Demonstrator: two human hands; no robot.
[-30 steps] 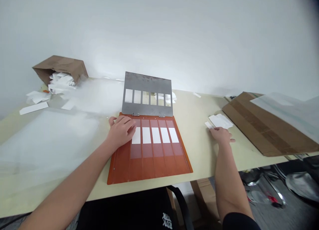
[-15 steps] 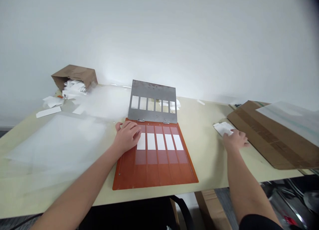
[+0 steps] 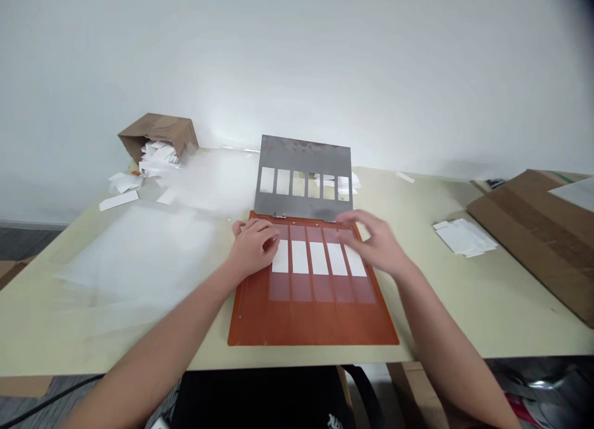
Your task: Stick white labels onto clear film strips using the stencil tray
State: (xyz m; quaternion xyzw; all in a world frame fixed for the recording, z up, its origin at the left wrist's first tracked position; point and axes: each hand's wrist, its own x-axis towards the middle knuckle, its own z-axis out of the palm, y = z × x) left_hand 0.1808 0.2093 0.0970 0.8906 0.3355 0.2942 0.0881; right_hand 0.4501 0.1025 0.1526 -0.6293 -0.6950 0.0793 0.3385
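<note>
Your right hand (image 3: 375, 243) has just left the paper pile and come across to the middle of the bench (image 3: 417, 324), so both hands are now at the orange board (image 3: 310, 324). It is open, fingers spread, over the far right end of the white paper strips (image 3: 300, 257). It grips nothing, and you can't tell from this view whether the fingertips touch the strips.

Your left hand (image 3: 250, 246) stays palm-down at the board's left side, fingers lightly curled. It rests on the board's upper part by the strips and holds nothing that shows.

The board lies square near the bench's front edge, with five strips showing side by side in its upper half. Any further strip under your left hand is hidden. Hinged to its far edge, the metal plate (image 3: 301, 160) with its row of windows stands tilted up.

The stack of white paper (image 3: 464, 237) now lies untouched toward the bench's right side, just beside the cardboard sheet (image 3: 524, 231). At the far left corner, paper scraps (image 3: 158, 156) spill from a tipped paper bag (image 3: 158, 132), and a clear plastic sheet (image 3: 134, 262) lies along the left side.
</note>
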